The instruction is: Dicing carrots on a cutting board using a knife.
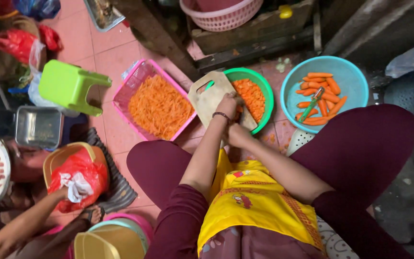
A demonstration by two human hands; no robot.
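On cutting board, hands with carrot pieces

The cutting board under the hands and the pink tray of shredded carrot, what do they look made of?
The pale cutting board with a handle slot looks like unfinished wood: matte, tan, with dull stains. The pink rectangular tray looks like plastic, given its bright uniform colour and thin, slightly glossy walls.

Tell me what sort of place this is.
Likely an informal floor-level kitchen or food-prep area: a cutting board rests on a green bowl of chopped carrot, beside a pink tray of shredded carrot, on floor tiles.
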